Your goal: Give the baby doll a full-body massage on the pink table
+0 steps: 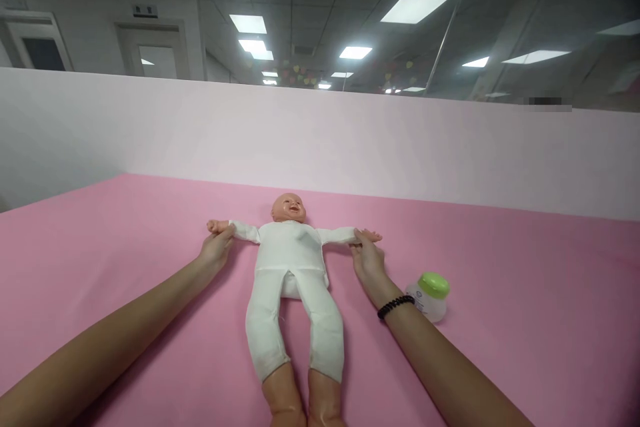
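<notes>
The left hand (217, 248) and right hand (367, 260) each grip a wrist of the baby doll (290, 260) on the pink surface (100, 280), a green-lidded bottle (429, 297) just beside the right.

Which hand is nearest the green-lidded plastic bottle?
The right hand with the black beaded bracelet, beside the bottle; the left hand is across the white-clothed baby doll.

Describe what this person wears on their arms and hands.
The left hand and right hand are bare, with no gloves, and both forearms show no sleeves. The only thing worn is a thin black band around the right wrist, perhaps beaded or coiled. The left wrist shows no band.
</notes>
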Demonstrator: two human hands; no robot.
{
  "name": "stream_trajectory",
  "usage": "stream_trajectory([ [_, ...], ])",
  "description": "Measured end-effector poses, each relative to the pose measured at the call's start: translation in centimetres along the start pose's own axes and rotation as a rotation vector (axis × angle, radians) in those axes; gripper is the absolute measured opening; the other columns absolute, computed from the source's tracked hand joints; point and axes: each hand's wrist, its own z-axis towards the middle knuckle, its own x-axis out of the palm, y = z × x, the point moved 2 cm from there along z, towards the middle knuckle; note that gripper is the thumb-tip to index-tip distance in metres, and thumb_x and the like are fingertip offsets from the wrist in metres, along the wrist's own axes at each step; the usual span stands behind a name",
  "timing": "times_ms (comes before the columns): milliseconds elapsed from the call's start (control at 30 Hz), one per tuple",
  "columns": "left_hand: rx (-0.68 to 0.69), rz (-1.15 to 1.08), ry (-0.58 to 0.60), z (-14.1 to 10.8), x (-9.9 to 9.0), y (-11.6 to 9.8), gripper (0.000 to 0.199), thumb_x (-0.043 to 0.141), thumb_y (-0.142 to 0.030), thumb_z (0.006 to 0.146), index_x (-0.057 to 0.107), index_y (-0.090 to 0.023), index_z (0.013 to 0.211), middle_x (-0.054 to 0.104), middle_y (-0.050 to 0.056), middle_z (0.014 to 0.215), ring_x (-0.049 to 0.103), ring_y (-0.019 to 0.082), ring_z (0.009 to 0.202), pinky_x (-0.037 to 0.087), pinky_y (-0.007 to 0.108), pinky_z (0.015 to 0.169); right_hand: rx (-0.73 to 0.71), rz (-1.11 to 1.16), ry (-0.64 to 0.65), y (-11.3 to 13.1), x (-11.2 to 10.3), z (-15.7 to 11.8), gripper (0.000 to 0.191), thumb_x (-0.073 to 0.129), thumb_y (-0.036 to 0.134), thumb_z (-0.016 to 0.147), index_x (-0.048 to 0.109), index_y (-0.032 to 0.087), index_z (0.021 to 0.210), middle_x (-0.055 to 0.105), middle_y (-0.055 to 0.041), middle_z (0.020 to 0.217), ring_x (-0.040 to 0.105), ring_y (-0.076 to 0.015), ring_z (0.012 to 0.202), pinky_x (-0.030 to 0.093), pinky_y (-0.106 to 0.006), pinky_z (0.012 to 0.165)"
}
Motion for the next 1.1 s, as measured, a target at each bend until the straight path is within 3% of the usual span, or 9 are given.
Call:
stream_trajectory([
  [100, 0.116, 0.100, 0.121, -1.3, 3.1, -1.6, 0.031, 0.067, -0.034, 0.085, 0.059, -0.022, 0.111, 0.066, 0.009, 0.117, 0.063, 0.026, 0.113, 0.053, 0.044, 0.097, -0.175, -0.096, 0.157, 1.0, 1.3, -1.6, 0.058, 0.083, 0.028, 0.061, 0.053, 0.020, 0.110, 0.066, -0.0106, 0.118, 0.065, -0.0229, 0.109, 0.050, -0.043, 0.103],
  [200, 0.497, 0.483, 0.477, -3.1, 5.6, -2.9, 0.038, 0.063, -0.038, 0.088, 0.064, -0.022, 0.121, 0.066, 0.009, 0.129, 0.057, 0.028, 0.125, 0.044, 0.048, 0.109, -0.416, -0.395, 0.557, 1.3, 2.9, -4.2, 0.045, 0.076, 0.028, 0.073, 0.058, 0.020, 0.114, 0.066, -0.0118, 0.123, 0.062, -0.0260, 0.117, 0.045, -0.050, 0.107],
  [333, 0.772, 0.826, 0.758, -4.8, 6.3, -2.2, 0.038, 0.049, -0.032, 0.095, 0.063, -0.024, 0.129, 0.062, 0.008, 0.137, 0.052, 0.026, 0.132, 0.036, 0.048, 0.116, -0.646, -0.771, 0.927, 0.3, 3.6, -7.0, 0.037, 0.057, 0.019, 0.086, 0.066, 0.023, 0.121, 0.063, -0.0072, 0.132, 0.047, -0.0249, 0.136, 0.029, -0.051, 0.119],
  [533, 0.598, 0.629, 0.471, -4.1, 5.0, -0.4, 0.050, 0.053, -0.041, 0.094, 0.047, -0.022, 0.140, 0.057, 0.011, 0.141, 0.051, 0.025, 0.133, 0.038, 0.044, 0.113, -0.616, -0.560, 0.640, 0.1, 3.0, -6.1, 0.043, 0.061, 0.031, 0.086, 0.056, 0.022, 0.128, 0.059, -0.0113, 0.135, 0.054, -0.0250, 0.127, 0.042, -0.046, 0.110],
  [667, 0.204, 0.261, 0.051, -0.6, 2.6, 1.2, 0.036, 0.054, -0.045, 0.093, 0.051, -0.019, 0.118, 0.064, 0.012, 0.120, 0.062, 0.024, 0.114, 0.051, 0.039, 0.095, -0.317, -0.333, 0.175, -0.5, 0.6, -2.9, 0.068, 0.059, 0.046, 0.086, 0.034, 0.020, 0.144, 0.049, -0.0173, 0.144, 0.055, -0.0252, 0.127, 0.050, -0.044, 0.104],
  [733, -0.002, 0.138, -0.031, 1.0, 1.4, 2.0, 0.025, 0.054, -0.040, 0.093, 0.053, -0.017, 0.103, 0.066, 0.012, 0.107, 0.065, 0.023, 0.106, 0.053, 0.037, 0.091, -0.120, -0.323, 0.068, -1.1, -0.7, -1.4, 0.072, 0.056, 0.048, 0.086, 0.030, 0.019, 0.146, 0.044, -0.0187, 0.147, 0.054, -0.0255, 0.130, 0.052, -0.042, 0.102],
  [833, -0.080, 0.070, -0.022, 1.7, 0.5, 2.2, 0.024, 0.059, -0.038, 0.090, 0.053, -0.017, 0.099, 0.065, 0.012, 0.104, 0.065, 0.023, 0.103, 0.053, 0.037, 0.089, -0.058, -0.336, 0.077, -1.0, -1.4, -0.5, 0.074, 0.062, 0.046, 0.082, 0.034, 0.021, 0.145, 0.043, -0.0169, 0.148, 0.053, -0.0261, 0.131, 0.052, -0.040, 0.102],
  [933, 0.167, 0.191, 0.073, 0.2, 1.1, 1.1, 0.036, 0.061, -0.043, 0.089, 0.051, -0.020, 0.114, 0.062, 0.011, 0.119, 0.062, 0.024, 0.112, 0.052, 0.040, 0.095, -0.246, -0.320, 0.204, 0.3, -0.3, -1.9, 0.075, 0.074, 0.043, 0.075, 0.042, 0.022, 0.140, 0.055, -0.0149, 0.139, 0.060, -0.0268, 0.122, 0.053, -0.044, 0.100],
  [1100, 0.553, 0.599, 0.708, -3.9, 3.7, -0.7, 0.036, 0.051, -0.038, 0.095, 0.057, -0.022, 0.127, 0.057, 0.011, 0.139, 0.046, 0.027, 0.136, 0.032, 0.046, 0.118, -0.525, -0.647, 0.830, 1.3, 2.0, -6.2, 0.039, 0.068, 0.025, 0.079, 0.066, 0.021, 0.118, 0.066, -0.0081, 0.127, 0.058, -0.0268, 0.124, 0.043, -0.049, 0.111],
])
